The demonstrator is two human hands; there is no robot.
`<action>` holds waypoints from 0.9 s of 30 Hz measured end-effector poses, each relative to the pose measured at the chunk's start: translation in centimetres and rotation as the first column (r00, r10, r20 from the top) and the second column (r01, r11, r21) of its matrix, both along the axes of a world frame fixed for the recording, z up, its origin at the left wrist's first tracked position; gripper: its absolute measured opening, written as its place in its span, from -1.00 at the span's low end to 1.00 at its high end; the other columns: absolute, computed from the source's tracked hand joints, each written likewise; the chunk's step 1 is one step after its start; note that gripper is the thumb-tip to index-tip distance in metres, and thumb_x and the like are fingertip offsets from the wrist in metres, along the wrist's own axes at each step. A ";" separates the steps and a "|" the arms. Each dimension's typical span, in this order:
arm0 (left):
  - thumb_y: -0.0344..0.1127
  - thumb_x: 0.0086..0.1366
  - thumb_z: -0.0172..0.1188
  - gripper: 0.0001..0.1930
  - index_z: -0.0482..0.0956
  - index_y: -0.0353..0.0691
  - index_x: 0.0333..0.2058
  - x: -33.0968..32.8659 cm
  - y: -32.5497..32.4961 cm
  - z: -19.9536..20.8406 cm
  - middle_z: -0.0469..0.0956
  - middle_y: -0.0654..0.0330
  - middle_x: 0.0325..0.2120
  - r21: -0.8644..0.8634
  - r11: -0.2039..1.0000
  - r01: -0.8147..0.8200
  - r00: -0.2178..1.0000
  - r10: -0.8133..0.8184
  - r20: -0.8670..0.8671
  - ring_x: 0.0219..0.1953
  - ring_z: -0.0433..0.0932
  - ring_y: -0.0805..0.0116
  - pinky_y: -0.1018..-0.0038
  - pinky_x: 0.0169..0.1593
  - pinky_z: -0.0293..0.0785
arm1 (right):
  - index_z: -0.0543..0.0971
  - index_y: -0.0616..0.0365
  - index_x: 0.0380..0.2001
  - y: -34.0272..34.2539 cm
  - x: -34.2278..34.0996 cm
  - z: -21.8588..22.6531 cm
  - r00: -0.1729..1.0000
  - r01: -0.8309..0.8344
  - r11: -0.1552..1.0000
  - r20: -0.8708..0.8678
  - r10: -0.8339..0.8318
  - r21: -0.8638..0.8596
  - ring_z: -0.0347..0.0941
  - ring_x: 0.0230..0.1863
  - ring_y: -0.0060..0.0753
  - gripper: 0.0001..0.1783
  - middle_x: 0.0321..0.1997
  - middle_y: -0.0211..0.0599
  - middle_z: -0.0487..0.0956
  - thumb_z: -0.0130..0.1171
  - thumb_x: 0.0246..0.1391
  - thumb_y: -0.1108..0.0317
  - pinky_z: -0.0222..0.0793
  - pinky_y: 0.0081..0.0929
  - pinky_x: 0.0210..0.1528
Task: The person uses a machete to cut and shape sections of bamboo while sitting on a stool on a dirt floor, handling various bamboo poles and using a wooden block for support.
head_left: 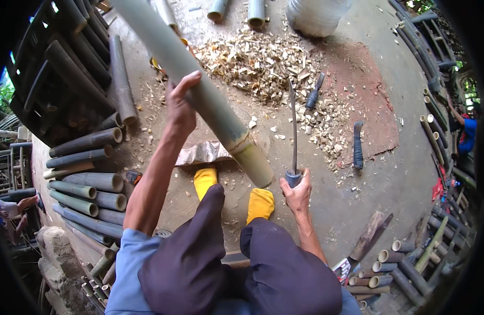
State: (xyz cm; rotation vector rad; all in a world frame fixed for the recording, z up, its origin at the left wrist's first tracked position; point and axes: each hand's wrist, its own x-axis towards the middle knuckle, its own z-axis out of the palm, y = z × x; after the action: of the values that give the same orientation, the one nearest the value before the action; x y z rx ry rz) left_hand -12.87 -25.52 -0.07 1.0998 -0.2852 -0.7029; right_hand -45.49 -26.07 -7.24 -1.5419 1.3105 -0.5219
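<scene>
A thick green-grey bamboo pole [215, 113] slants from the upper left toward my feet, its lower end just above the ground. Around its middle is my left hand [182, 107], closed with the thumb over the top. My right hand [298, 193] grips a long narrow-bladed knife [294, 126] by its blue handle, blade pointing away from me. The blade stands to the right of the pole, apart from it. Under the pole lies a pale, rough-topped block [204, 153], in front of my yellow-covered feet [261, 205].
Wood chips [258, 63] are heaped ahead, beside a reddish mat [365, 89]. A blue-handled tool [315, 92] and a dark wrapped-handle tool [358, 146] lie there. Bamboo pieces [89, 181] stack up left; more bamboo [381, 266] lies right. People [468, 136] show at both edges.
</scene>
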 end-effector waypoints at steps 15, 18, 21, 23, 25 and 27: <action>-0.29 -0.13 0.37 -0.63 0.50 -0.31 -0.34 -6.4 13.7 1.8 0.48 0.19 -0.43 0.349 0.914 -0.205 0.659 -0.135 0.740 -0.34 0.44 0.31 0.38 -0.18 0.36 | 0.27 0.23 -0.07 4.4 3.4 2.3 0.900 -0.433 0.901 0.039 0.433 -0.015 0.56 -0.36 -0.09 -0.54 -0.45 0.00 0.53 0.10 0.06 0.18 0.44 -0.29 -0.35; -0.10 -0.16 0.35 -0.37 0.35 -0.31 -0.13 -5.6 16.3 2.8 0.33 0.12 -0.24 0.376 0.902 -0.213 0.500 -0.230 0.835 -0.14 0.31 0.26 0.32 -0.05 0.26 | 0.26 0.24 -0.07 4.9 6.1 4.0 0.870 -0.452 0.888 0.177 0.460 -0.085 0.55 -0.40 -0.04 -0.53 -0.46 0.01 0.52 0.11 0.07 0.19 0.45 -0.28 -0.37; -0.08 -0.20 0.35 -0.36 0.34 -0.30 -0.17 -6.3 15.8 2.5 0.29 0.10 -0.27 0.268 0.940 -0.210 0.356 -0.182 0.917 -0.17 0.28 0.21 0.27 -0.07 0.25 | 0.27 0.22 -0.10 4.2 6.9 6.5 0.879 -0.361 0.882 0.206 0.430 -0.303 0.55 -0.42 -0.04 -0.55 -0.42 -0.01 0.52 0.15 0.05 0.21 0.47 -0.29 -0.38; -0.08 -0.20 0.36 -0.36 0.34 -0.29 -0.17 -7.2 15.2 2.2 0.30 0.09 -0.26 0.245 0.947 -0.208 0.380 -0.153 0.912 -0.17 0.28 0.19 0.25 -0.08 0.26 | 0.28 0.22 -0.13 3.9 6.9 5.0 0.877 -0.453 0.858 0.054 0.478 -0.241 0.55 -0.40 -0.04 -0.56 -0.42 -0.01 0.53 0.15 0.05 0.20 0.47 -0.29 -0.38; -0.09 -0.23 0.37 -0.37 0.35 -0.28 -0.19 -7.2 14.8 1.8 0.32 0.07 -0.28 0.270 0.938 -0.215 0.292 -0.202 0.935 -0.18 0.29 0.16 0.23 -0.10 0.26 | 0.29 0.22 -0.21 3.1 7.0 3.4 0.837 -0.546 0.814 -0.173 0.519 -0.198 0.56 -0.39 -0.05 -0.60 -0.44 -0.05 0.54 0.14 0.06 0.17 0.46 -0.31 -0.40; -0.12 -0.28 0.43 -0.35 0.33 -0.25 -0.20 -7.3 14.8 1.7 0.31 0.09 -0.27 0.270 0.942 -0.201 0.285 -0.208 0.936 -0.17 0.30 0.16 0.24 -0.10 0.27 | 0.30 0.21 -0.20 3.2 6.8 4.8 0.870 -0.491 0.871 -0.038 0.492 0.030 0.56 -0.39 -0.08 -0.61 -0.44 -0.07 0.55 0.14 0.05 0.18 0.45 -0.33 -0.42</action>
State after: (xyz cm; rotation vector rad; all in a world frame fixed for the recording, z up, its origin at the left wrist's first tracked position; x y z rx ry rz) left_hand -20.17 -10.75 1.64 1.8021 -1.2829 0.0632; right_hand -38.74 -22.92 -2.49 -1.7982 0.8945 -0.1476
